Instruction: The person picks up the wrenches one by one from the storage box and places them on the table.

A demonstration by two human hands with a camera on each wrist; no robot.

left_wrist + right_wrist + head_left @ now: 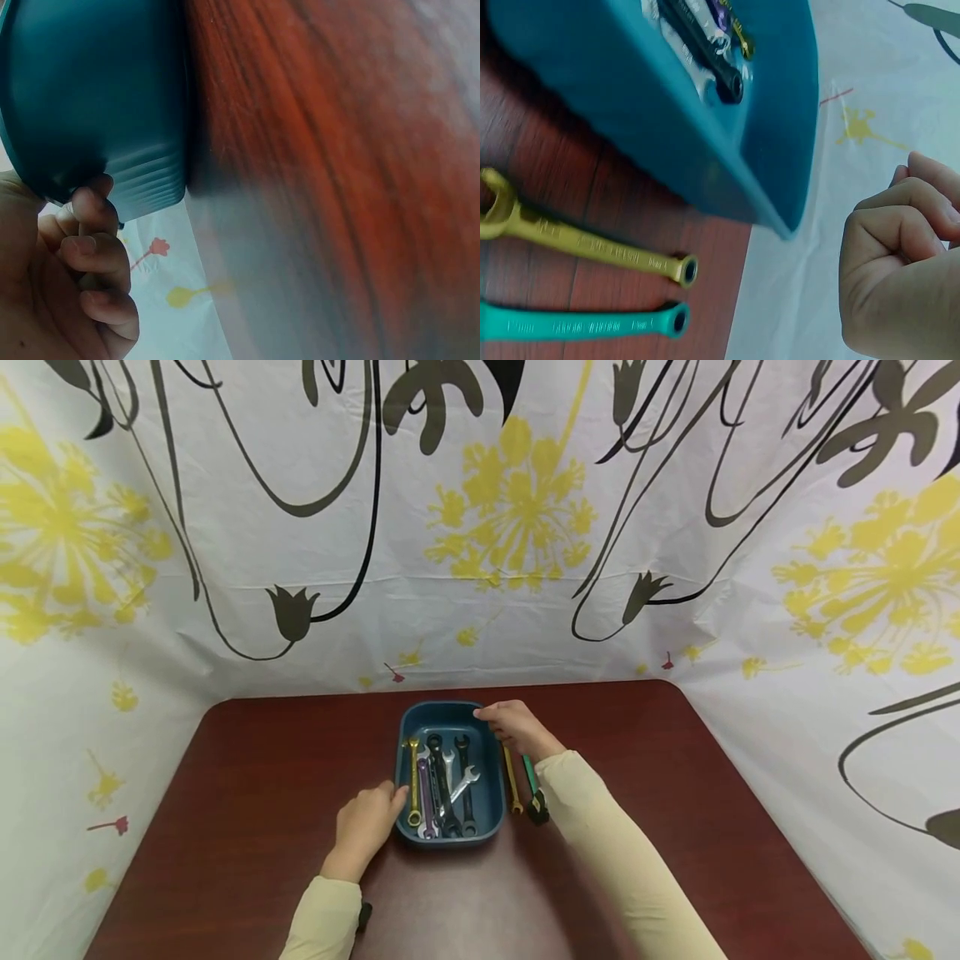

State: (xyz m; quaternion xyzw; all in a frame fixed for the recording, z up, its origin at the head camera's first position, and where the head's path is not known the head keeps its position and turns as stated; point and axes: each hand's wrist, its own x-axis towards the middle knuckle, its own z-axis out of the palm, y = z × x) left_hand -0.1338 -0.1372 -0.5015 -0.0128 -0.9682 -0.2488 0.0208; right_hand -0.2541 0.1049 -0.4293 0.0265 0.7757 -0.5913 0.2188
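Observation:
A blue plastic bin [491,806] stands on the table with several combination wrenches inside: a gold wrench [414,781], a purple wrench [427,793], black ones and silver ones. My left hand [367,822] pinches the bin's near left rim, a fingertip against the outer wall in the left wrist view. Over the far right corner, my right hand [517,727] has loosely bent fingers [900,202] and holds nothing visible. The right wrist view shows a gap between those fingers and the bin.
On the table right of the bin lie a yellow wrench [592,244] and a green wrench [585,322], side by side. The dark red wooden table [285,768] ends at a white patterned cloth [420,635] hanging behind and at both sides.

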